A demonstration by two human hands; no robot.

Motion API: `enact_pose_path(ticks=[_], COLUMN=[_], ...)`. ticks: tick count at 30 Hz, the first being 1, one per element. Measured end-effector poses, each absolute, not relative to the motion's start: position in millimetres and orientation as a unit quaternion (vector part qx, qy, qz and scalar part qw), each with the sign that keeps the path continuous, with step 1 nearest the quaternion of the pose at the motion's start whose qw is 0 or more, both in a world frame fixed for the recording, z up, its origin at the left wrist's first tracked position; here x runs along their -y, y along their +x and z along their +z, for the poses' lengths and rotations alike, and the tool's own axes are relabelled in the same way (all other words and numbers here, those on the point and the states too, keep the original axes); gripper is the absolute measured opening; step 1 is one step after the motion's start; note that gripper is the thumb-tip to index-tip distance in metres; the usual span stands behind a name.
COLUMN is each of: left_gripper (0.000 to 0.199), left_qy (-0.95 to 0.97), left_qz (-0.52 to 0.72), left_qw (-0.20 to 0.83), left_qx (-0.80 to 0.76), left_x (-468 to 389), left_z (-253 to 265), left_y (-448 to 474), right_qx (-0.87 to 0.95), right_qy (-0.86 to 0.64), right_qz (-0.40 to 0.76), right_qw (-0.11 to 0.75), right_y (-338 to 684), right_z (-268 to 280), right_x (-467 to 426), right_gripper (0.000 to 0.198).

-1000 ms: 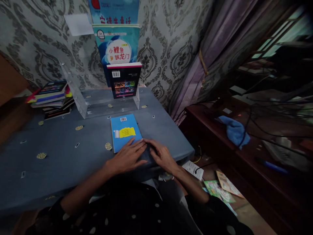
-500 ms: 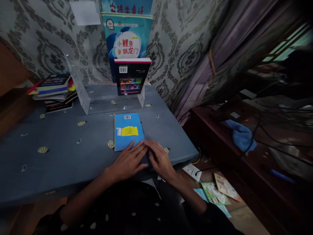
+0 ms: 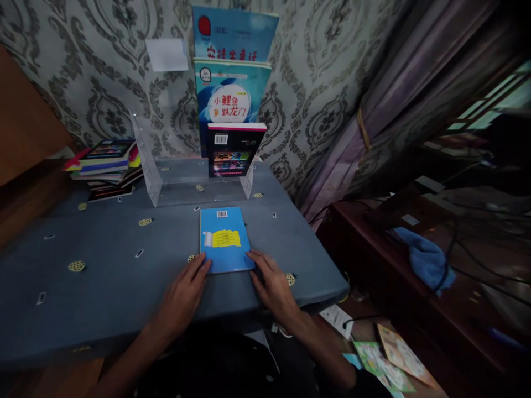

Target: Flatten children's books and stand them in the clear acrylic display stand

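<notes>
On grey-blue tablecloth: flat blue paperback book | left hand open, fingertips touching its near-left corner | right hand open, touching near-right corner

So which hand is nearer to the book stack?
Left. The left hand lies at the blue book's near-left corner, on the book stack's side; the right hand is at the near-right corner, farther.

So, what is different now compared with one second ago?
The left hand slid off the blue book to its near left corner, and the right hand moved to the near right corner. The hands are now apart. The book stays flat on the table; the clear stand is unchanged.
</notes>
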State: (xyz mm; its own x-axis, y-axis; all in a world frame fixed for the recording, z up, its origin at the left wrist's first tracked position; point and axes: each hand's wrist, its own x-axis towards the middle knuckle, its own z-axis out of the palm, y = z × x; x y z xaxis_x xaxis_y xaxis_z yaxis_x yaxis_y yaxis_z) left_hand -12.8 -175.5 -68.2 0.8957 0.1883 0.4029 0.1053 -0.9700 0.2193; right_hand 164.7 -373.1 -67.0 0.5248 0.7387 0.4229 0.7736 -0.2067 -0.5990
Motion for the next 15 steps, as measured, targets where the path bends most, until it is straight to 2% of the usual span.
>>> enact_pose_path(ticks=[4,15], left_gripper=[0.051,0.05], left_qy=[0.966,0.968], left_qz=[0.222,0.21], left_qw=[0.095,0.084], left_qx=[-0.089,-0.107], left_x=[169,161], left_z=[-73,-71], left_y=[2,18], right_qx=[0.493,0.5], right_qy=[-0.772,-0.768], right_qz=[-0.027,-0.034], right_qw=[0.401,0.399], right_y=[176,197], right_z=[-65,-70], right_x=[364,344], right_gripper=[0.051,0.049])
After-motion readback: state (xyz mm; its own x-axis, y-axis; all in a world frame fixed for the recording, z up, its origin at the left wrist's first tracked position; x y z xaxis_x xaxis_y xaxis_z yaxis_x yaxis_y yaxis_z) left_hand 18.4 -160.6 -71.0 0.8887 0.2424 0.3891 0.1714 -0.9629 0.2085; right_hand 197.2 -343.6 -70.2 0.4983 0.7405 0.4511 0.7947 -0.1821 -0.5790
